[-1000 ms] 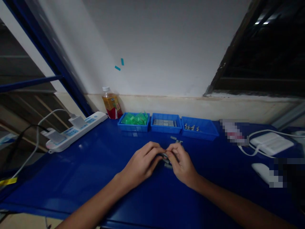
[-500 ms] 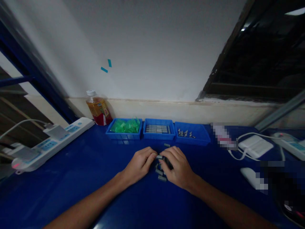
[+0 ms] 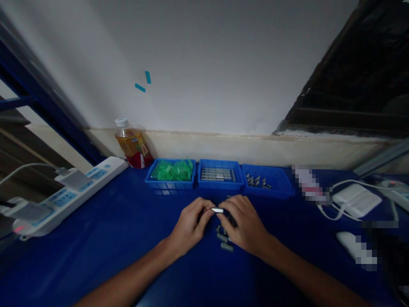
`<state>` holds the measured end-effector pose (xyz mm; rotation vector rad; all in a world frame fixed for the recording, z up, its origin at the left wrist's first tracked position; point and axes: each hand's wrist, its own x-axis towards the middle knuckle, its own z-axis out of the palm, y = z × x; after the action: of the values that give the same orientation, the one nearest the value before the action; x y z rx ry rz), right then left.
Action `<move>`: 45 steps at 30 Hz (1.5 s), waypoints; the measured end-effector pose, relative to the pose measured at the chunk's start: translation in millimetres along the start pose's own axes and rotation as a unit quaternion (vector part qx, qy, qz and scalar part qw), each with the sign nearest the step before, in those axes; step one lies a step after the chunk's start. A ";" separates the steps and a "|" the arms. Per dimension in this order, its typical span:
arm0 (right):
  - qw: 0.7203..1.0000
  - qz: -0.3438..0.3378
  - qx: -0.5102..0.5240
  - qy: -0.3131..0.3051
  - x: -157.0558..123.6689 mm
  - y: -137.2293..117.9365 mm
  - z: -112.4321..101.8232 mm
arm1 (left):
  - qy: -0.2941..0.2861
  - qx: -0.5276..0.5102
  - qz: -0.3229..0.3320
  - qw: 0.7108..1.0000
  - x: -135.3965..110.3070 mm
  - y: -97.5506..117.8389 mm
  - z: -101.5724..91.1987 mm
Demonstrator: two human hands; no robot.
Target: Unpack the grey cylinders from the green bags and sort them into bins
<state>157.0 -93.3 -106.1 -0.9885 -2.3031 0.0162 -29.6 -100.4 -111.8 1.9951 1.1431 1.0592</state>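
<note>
Between both hands is a small silvery metal bar (image 3: 217,210), held roughly level above the blue tabletop. The fingertips of my left hand (image 3: 191,221) pinch together at its left end; whether they also hold a smaller part is too fine to see. My right hand (image 3: 244,221) grips the right end between thumb and fingers. Under and beside the right hand lie several loose metal pieces, among them a grey bar (image 3: 227,247) and another bar (image 3: 222,238). Part of this pile is hidden by the right hand.
Along the wall stand three blue bins: one with green plastic bags (image 3: 174,170), one with rows of metal bars (image 3: 217,174), one with small metal fittings (image 3: 255,181). A drink bottle (image 3: 134,147) and power strip (image 3: 67,196) are left; a white mouse (image 3: 354,247) lies right.
The camera view has shifted slightly, so the bins and loose pieces appear farther right. The metal bar between my hands has tilted and now shows a brighter face. Both hands stay closed around it.
</note>
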 end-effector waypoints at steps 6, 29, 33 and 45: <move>0.995 0.040 -0.092 -0.017 60.2 21.4 -5.2 | -0.040 0.077 -0.024 0.996 -0.3 -6.3 -8.3; 0.995 0.095 -0.012 -0.027 -16.4 0.3 -16.3 | -0.181 0.225 0.100 0.952 -8.9 0.1 -7.2; 0.997 0.066 0.014 -0.029 -31.9 -5.6 -16.5 | -0.166 0.131 0.077 0.974 -6.3 -6.6 -5.8; 0.996 0.019 0.068 -0.051 -29.0 -8.0 -9.6 | -0.114 -0.219 -0.094 0.965 -7.2 5.4 14.5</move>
<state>172.3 -120.2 -112.1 -0.9812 -2.3393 0.2415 -17.2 -110.7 -117.2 1.5796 0.8654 0.8681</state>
